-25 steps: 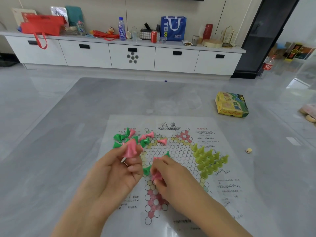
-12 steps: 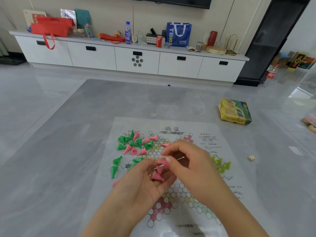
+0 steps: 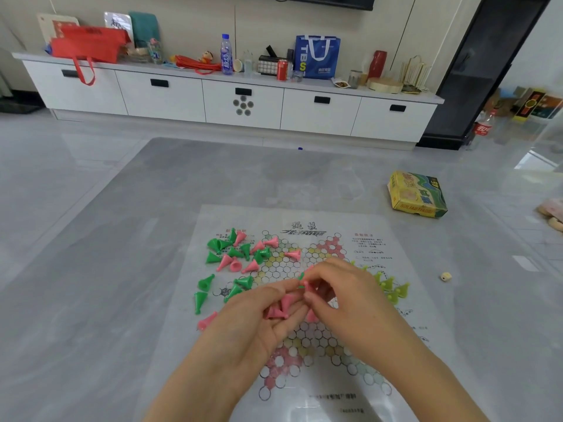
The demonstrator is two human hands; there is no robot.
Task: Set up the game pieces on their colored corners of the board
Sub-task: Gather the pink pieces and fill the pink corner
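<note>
A paper checkers board (image 3: 359, 388) lies on the grey table. My left hand (image 3: 253, 327) is cupped palm up over the board's middle and holds several pink cone pieces (image 3: 281, 309). My right hand (image 3: 344, 296) pinches a piece at my left fingertips; a bit of green (image 3: 301, 277) shows there. Loose green and pink pieces (image 3: 240, 254) lie mixed at the board's upper left. Yellow-green pieces (image 3: 391, 287) stand on the right corner, partly hidden by my right hand. One pink piece (image 3: 207, 321) lies by my left wrist.
A yellow game box (image 3: 417, 194) sits on the table at the far right. A small die (image 3: 445, 277) lies right of the board. A white cabinet (image 3: 243, 102) with bags, bottles and a can runs along the back wall.
My left hand turned palm up with the pink pieces cupped in it, and my right hand came up from the board to its fingertips. The view has tilted a little.
</note>
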